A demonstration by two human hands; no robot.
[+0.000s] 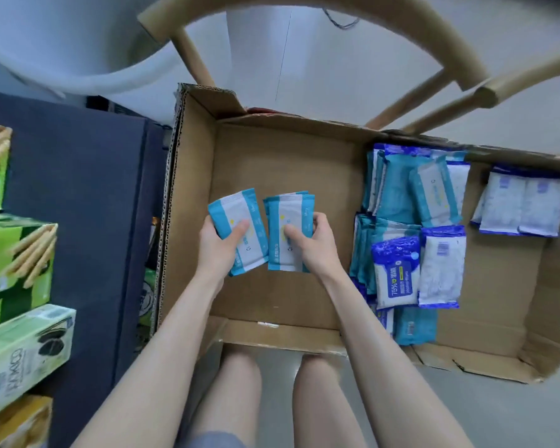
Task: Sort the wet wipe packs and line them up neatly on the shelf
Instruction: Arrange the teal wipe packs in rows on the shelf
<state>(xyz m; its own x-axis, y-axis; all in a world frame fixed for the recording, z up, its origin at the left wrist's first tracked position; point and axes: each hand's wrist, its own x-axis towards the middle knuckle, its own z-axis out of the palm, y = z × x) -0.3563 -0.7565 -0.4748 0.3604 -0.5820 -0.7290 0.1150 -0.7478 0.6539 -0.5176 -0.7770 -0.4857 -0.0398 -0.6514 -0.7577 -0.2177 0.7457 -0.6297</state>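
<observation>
My left hand [219, 242] grips a teal-and-white wet wipe pack [240, 218], thumb across its face. My right hand [311, 244] grips a small stack of the same teal packs [288, 218]. Both are held over the bare left half of an open cardboard box [272, 163]. In the box's right half lie several teal packs [398, 189], some standing on edge, and several dark-blue-and-white packs [396, 273], one showing "75%". Two more blue-and-white packs [521, 205] lie at the far right.
A dark blue shelf surface [78, 189] runs along the left, with green biscuit boxes [17, 263] and a pale cookie box [23, 354] at its left edge. A wooden chair's [304, 8] curved back rises behind the box. My knees show below the box.
</observation>
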